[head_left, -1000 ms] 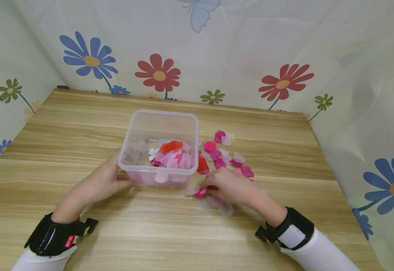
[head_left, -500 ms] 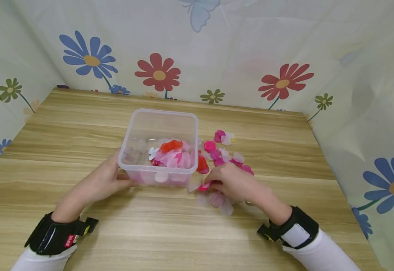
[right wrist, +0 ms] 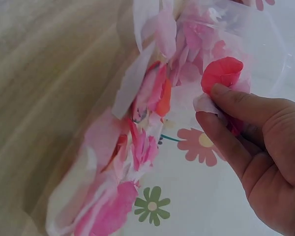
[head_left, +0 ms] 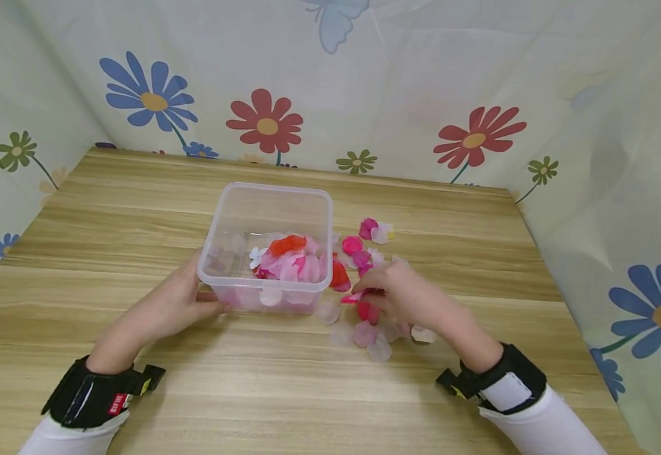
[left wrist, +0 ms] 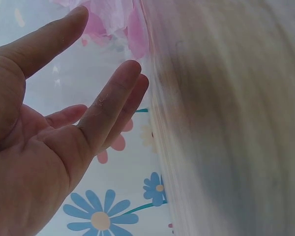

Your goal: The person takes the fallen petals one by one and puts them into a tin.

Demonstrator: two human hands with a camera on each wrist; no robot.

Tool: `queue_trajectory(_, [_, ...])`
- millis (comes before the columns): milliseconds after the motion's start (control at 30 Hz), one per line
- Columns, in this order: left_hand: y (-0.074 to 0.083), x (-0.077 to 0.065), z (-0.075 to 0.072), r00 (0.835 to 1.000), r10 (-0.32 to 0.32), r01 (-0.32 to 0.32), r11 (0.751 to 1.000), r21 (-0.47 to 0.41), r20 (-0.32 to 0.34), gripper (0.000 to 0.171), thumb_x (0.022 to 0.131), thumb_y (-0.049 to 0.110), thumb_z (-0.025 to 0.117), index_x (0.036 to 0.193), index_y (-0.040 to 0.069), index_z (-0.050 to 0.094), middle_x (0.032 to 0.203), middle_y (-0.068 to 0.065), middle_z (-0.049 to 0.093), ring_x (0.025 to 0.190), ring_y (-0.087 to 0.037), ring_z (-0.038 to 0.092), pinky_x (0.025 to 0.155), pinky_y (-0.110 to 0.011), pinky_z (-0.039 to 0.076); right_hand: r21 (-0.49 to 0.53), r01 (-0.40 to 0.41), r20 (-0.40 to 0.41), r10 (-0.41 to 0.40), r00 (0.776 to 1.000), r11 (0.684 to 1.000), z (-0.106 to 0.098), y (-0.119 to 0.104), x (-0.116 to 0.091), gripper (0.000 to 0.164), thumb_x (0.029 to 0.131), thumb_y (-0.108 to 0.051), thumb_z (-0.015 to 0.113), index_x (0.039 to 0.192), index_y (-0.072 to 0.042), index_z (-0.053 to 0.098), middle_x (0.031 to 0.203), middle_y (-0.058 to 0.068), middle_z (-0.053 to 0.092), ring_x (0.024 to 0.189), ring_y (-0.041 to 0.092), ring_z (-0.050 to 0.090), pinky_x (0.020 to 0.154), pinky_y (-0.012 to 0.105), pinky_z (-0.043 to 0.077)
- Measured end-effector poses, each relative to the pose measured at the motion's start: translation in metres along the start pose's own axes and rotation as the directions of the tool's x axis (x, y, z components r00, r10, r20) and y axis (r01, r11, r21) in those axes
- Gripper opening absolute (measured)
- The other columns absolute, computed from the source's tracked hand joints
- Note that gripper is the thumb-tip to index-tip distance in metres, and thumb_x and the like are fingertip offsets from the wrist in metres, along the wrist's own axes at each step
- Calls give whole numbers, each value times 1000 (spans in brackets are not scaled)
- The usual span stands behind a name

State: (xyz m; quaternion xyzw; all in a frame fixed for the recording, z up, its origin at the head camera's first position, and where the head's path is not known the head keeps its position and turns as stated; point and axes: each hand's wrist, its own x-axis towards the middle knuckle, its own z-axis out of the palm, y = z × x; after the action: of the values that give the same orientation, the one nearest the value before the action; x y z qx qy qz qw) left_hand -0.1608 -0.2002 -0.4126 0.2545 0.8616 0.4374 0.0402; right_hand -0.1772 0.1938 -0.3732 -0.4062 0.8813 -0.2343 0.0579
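A clear plastic box (head_left: pixel 273 208) stands on the table, holding a heap of pink, red and white artificial flower petals (head_left: pixel 287 268). Against its front left corner rests my left hand (head_left: pixel 174 297), fingers fairly straight and thumb along the front wall. The left wrist view shows those fingers (left wrist: pixel 110 105) spread beside the box wall. To the right of the box, my right hand (head_left: pixel 407 297) pinches a few petals (right wrist: pixel 222 73), bright pink and white, between thumb and fingers. Below it lie loose petals (head_left: pixel 366 333), some hidden by the hand in the head view.
More loose petals (head_left: pixel 352 245) are scattered on the wooden table (head_left: pixel 251 392) right of the box, with a small cluster (head_left: pixel 380 234) farther back. A flower-printed cloth (head_left: pixel 393 82) encloses the table's back and sides.
My right hand has moved right and slightly away from me, up from the table, with pink petals in its fingers. The left hand and the box have stayed in place.
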Motion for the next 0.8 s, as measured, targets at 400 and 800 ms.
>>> queue_trajectory(400, [1,0,1,1000,13,-13,1000,-4,-11,99,79,-3,87,156,-1,25,140,-25,50,126,-40,53,99,-55,50,-3,41,-247,-40,968,999,-19,-2,1,25,76,4,88,99,-5,81,92,1,76,79,13,72,71,27,60])
queue_trajectory(800, [0,1,1,1000,8,-8,1000,-6,-2,100,79,-6,86,157,0,23,143,-24,48,128,-39,51,101,-56,48,-21,63,-425,-66,903,998,-35,-13,6,30,78,8,85,106,-2,80,96,7,77,83,17,73,72,33,62])
